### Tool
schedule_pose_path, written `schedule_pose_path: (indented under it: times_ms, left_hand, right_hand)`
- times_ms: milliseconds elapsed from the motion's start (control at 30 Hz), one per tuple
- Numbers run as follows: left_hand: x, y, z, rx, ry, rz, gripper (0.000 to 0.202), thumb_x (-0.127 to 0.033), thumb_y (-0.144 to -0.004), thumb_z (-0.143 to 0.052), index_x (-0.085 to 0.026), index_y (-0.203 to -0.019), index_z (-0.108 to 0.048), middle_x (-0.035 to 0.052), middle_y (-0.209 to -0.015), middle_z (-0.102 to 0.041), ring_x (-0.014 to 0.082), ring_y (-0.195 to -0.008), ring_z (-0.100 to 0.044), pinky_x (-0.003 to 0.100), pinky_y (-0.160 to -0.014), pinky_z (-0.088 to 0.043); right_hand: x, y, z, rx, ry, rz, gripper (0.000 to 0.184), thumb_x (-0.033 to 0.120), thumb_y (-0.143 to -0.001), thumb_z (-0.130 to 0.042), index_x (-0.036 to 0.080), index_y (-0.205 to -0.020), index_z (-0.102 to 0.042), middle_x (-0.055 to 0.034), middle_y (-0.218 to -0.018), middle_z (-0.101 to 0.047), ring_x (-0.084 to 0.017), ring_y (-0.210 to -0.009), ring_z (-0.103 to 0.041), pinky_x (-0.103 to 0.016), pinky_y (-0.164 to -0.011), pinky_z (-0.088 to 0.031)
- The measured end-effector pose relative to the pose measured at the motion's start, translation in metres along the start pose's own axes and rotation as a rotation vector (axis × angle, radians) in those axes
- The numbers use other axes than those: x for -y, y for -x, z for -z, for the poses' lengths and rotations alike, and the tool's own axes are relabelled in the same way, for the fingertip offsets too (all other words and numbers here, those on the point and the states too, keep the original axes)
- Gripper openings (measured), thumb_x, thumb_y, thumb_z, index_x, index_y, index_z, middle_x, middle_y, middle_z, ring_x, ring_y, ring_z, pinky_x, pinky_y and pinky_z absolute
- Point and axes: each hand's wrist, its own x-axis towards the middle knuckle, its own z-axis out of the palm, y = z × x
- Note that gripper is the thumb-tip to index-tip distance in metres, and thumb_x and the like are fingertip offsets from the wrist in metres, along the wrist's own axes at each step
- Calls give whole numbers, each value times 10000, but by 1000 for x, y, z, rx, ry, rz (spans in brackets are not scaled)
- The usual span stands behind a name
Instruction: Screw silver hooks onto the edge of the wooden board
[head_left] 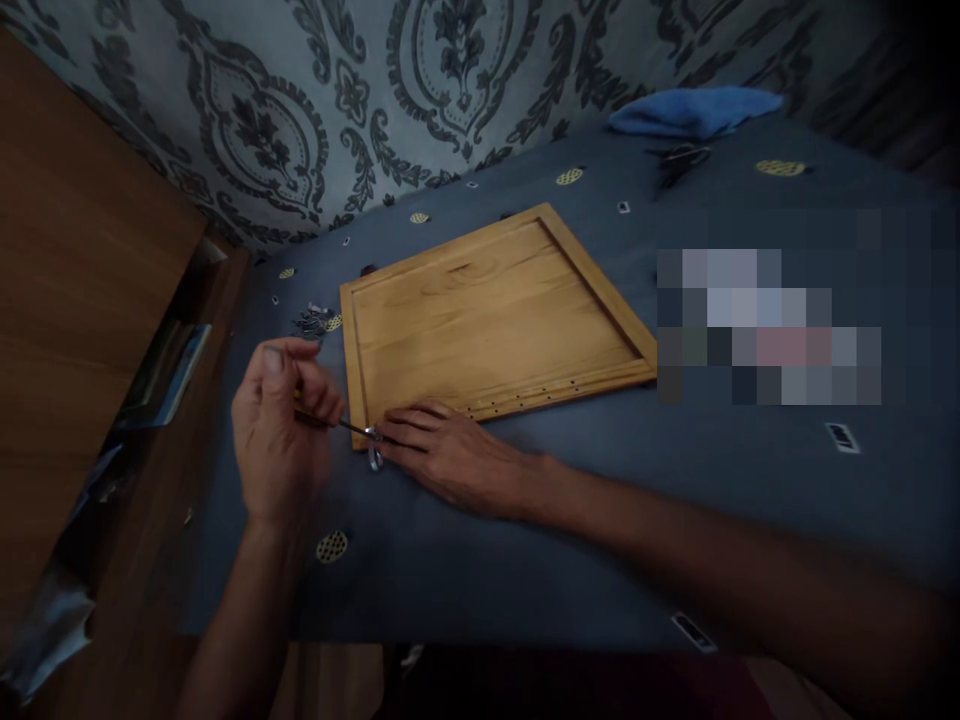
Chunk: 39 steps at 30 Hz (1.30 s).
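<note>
A framed wooden panel (pixel 480 310), like a small cabinet door, lies flat on the dark blue tablecloth with a row of small holes along its near edge. At its near left corner sits a shiny metal piece (pixel 374 458), perhaps a hinge. My left hand (pixel 281 420) is closed around a screwdriver (pixel 351 428), whose thin shaft reaches to the metal piece. Much of the handle is hidden by the fingers. My right hand (pixel 450 455) lies flat over the panel's near edge, fingers stretched out, the fingertips beside the metal piece.
A pile of small metal screws (pixel 311 322) lies left of the panel. Toward the back are a blue cloth (pixel 697 112) and a dark object (pixel 681 160). A wooden cabinet (pixel 82 200) with an open shelf stands at left; patterned wallpaper rises behind. One area at right is blurred out.
</note>
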Motion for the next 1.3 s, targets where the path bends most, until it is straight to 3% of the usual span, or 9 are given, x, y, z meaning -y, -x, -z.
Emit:
schedule_pose_path:
  times_ms: [167,333,400,533,733,867,933,1133,1300]
  left_hand:
    - [-1,-3,3,495,25,75,421,-541,-862,-792,-165,-699,-696,-93,-441,-276,36,-359,-172,191,-382,-228]
    - [1,-8,0,60,-20,52,427,-589,-880,-760,-186,-768,-676,-57,-511,-365,93,-463,-361,213,-462,-370]
    - [1,-9,5,105,9,91,412,-564,-896,-748,-195,-740,-654,-79,-487,-266,79,-418,-260,203,-422,-312]
    - [-1,-12,14,408,69,157,473,-593,-816,-803,-188,-634,-640,-93,-427,-169,62,-371,-164,207,-375,-248]
    - [1,-6,2,-10,5,68,469,-654,-771,-835,-203,-791,-707,-38,-560,-458,104,-516,-413,224,-484,-413]
    - [-1,-6,5,273,75,121,384,-547,-823,-830,-202,-728,-690,-97,-451,-208,64,-396,-172,201,-393,-242]
    - [-2,-9,8,394,87,148,365,-509,-827,-826,-197,-705,-681,-95,-452,-193,65,-388,-180,201,-386,-254]
    - [-1,-5,2,16,19,57,374,-563,-926,-720,-212,-798,-697,-31,-584,-422,110,-531,-411,217,-494,-405]
    - [-3,-5,6,461,100,138,431,-558,-893,-752,-176,-699,-700,-85,-430,-240,68,-384,-208,205,-397,-259]
  right_hand:
    - [1,0,2,9,-7,-8,355,162,-1072,-493,91,-1393,-625,-174,-1420,-666,-262,-1384,-559,-483,-1166,-430]
    - [0,0,0,8,18,-11,351,170,-1078,-476,150,-1387,-641,-115,-1455,-657,-257,-1397,-555,-463,-1185,-424]
    - [0,0,0,-1,14,-4,348,172,-1073,-494,123,-1386,-638,-129,-1463,-648,-261,-1397,-556,-461,-1192,-415]
    - [0,1,1,-2,7,4,355,166,-1062,-513,87,-1388,-631,-163,-1465,-640,-265,-1396,-557,-465,-1186,-416]
    - [-1,0,0,9,10,-9,350,175,-1071,-490,151,-1390,-632,-118,-1447,-660,-252,-1398,-554,-468,-1179,-425]
    - [-1,0,-1,-4,19,5,335,168,-1071,-481,103,-1353,-651,-135,-1451,-656,-258,-1389,-558,-453,-1181,-415]
    - [-1,0,-1,-8,32,5,330,173,-1073,-475,114,-1339,-662,-127,-1451,-658,-258,-1384,-560,-449,-1175,-418]
    - [0,0,-1,-8,69,6,354,190,-1075,-478,105,-1381,-635,-125,-1451,-659,-255,-1361,-574,-438,-1159,-428]
    - [-1,-1,-2,-18,93,20,307,182,-1074,-493,113,-1304,-684,-124,-1415,-681,-259,-1341,-583,-430,-1137,-433]
